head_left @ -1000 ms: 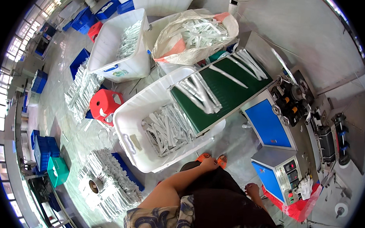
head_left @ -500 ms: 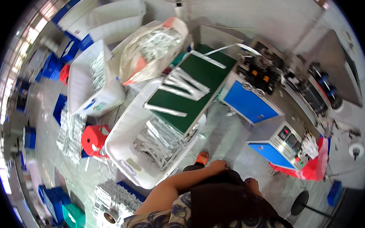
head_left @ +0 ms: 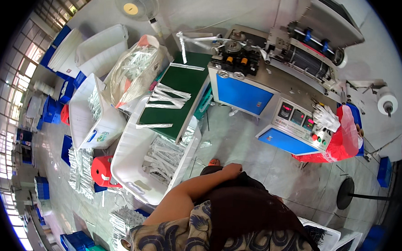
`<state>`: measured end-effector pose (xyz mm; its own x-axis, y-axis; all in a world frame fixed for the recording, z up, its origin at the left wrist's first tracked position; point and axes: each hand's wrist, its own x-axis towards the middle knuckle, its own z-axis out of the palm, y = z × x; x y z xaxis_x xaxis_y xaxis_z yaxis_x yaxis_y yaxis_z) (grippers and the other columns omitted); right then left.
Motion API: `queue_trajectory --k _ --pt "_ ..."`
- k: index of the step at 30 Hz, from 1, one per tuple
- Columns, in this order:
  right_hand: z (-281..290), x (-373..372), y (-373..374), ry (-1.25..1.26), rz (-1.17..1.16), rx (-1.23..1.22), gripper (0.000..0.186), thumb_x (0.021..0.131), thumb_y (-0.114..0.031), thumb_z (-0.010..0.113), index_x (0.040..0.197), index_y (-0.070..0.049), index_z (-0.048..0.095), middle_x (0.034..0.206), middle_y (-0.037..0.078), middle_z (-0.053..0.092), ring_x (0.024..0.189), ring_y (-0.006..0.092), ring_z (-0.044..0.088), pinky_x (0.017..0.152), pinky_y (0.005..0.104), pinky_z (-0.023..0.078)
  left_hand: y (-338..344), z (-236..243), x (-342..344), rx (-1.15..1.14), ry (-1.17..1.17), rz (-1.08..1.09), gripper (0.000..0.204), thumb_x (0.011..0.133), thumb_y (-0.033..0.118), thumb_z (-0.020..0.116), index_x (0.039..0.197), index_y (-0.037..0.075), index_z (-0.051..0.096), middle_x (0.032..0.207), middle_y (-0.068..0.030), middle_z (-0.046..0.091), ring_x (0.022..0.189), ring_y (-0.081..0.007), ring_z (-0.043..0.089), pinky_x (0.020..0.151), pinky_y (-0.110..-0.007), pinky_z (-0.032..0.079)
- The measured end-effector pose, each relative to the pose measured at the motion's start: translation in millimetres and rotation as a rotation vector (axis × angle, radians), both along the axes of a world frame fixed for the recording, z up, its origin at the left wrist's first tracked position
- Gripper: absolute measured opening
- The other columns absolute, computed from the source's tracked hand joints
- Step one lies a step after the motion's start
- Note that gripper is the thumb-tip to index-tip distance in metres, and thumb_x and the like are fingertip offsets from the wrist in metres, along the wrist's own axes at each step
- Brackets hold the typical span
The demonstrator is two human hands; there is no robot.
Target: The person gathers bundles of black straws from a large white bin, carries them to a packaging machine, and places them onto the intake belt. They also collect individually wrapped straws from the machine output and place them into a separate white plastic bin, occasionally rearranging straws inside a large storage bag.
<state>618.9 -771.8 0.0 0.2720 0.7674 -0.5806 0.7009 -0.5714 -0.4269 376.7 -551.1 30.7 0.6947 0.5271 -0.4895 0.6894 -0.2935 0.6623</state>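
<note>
My left hand [head_left: 233,171] rests in front of my dark apron [head_left: 246,212], its fingers curled in. Whatever it may hold is hidden. Only a sliver of my right hand [head_left: 278,198] shows beyond the apron's right edge, its fingers out of sight. Farther ahead stands a green-topped table [head_left: 185,82] with several white strips [head_left: 168,97] laid across it. At its far end, a white strip [head_left: 200,37] reaches over from a black machine unit [head_left: 235,57]. Neither hand touches the table or the strips.
A white tub [head_left: 131,178] of strips sits left of my legs, beside a red stool [head_left: 104,170]. Right ahead is a blue-doored machine bench [head_left: 242,98] with a control box [head_left: 295,123] and white gloves [head_left: 325,118]. A round-based stand [head_left: 345,193] is at right.
My view has swung to the right, so the table and machine sit farther left. A fan and white crates come into view. My right hand, plainer before, is now mostly hidden.
</note>
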Motion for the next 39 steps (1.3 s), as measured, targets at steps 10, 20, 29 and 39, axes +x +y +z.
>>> queue_trajectory --k 10,20,29,39 --pt "-19 40 -71 0.066 -0.187 -0.006 0.026 0.069 -0.027 0.056 0.085 -0.007 0.062 0.077 0.013 0.061 0.075 0.0261 0.059 0.066 0.0332 0.045 -28 -8 53 0.075 0.047 -0.195 0.02 0.073 0.019 0.05 0.09 0.01 0.055 0.091 -0.0111 0.058 0.087 -0.0288 0.054 0.073 -0.038 0.043" --pt "-24 47 -86 0.121 -0.231 0.019 0.026 0.069 -0.027 0.056 0.084 -0.007 0.061 0.077 0.013 0.061 0.075 0.0255 0.059 0.065 0.033 0.045 -43 8 77 0.048 0.117 -0.2 0.023 0.073 0.026 0.053 0.089 0.01 0.056 0.089 -0.0107 0.058 0.087 -0.0273 0.054 0.073 -0.037 0.043" --pt "-22 51 -75 0.127 -0.188 0.018 0.025 0.069 -0.026 0.057 0.084 -0.006 0.061 0.076 0.013 0.061 0.074 0.025 0.059 0.065 0.0328 0.045 -45 10 74 0.091 0.063 -0.101 0.026 0.071 0.031 0.053 0.084 0.008 0.059 0.086 -0.0124 0.059 0.082 -0.0295 0.055 0.071 -0.039 0.043" --pt "-23 45 -57 0.121 -0.138 0.007 0.025 0.069 -0.025 0.057 0.084 -0.005 0.061 0.076 0.014 0.061 0.074 0.0245 0.059 0.064 0.0327 0.045 -31 -6 31 0.074 0.131 0.048 0.03 0.07 0.032 0.051 0.082 0.005 0.059 0.087 -0.0161 0.058 0.084 -0.0308 0.055 0.075 -0.039 0.043"
